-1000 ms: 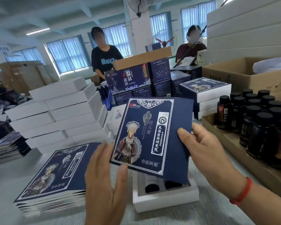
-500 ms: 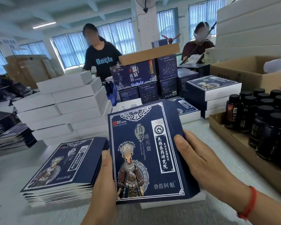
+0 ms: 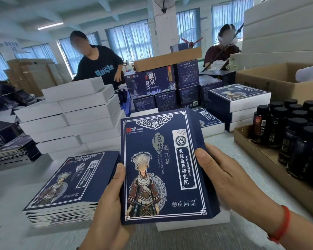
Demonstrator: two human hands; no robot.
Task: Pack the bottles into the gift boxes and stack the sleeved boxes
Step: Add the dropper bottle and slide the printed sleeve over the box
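Since half a second ago, the dark blue printed cardboard sleeve [image 3: 163, 166] has come nearer and covers more of the white gift box [image 3: 193, 223] beneath it; one second ago the open box with two bottles inside showed below the sleeve.

Hidden: the box interior is fully covered; only a white strip shows under the sleeve's lower right edge. Whether the sleeve encloses the box or lies over it cannot be told.

Left hand [image 3: 107, 210]: thumb pressed flat on the sleeve's left edge, the other fingers behind it, out of sight. Right hand [image 3: 229, 179]: thumb on the right face, fingers wrapped round the edge; a red cord bracelet [image 3: 280, 226] sits on the wrist.

Surroundings: a pile of flat blue sleeves [image 3: 69, 188] lies just left on the grey table [image 3: 11, 195]. Behind it stands a stack of white boxes [image 3: 70, 116]. Sleeved boxes [image 3: 237, 103] are stacked behind on the right. Dark glass bottles with black caps [image 3: 293, 134] stand in a brown cardboard tray [image 3: 271, 163], cut off at the right edge. Two persons work beyond the table.
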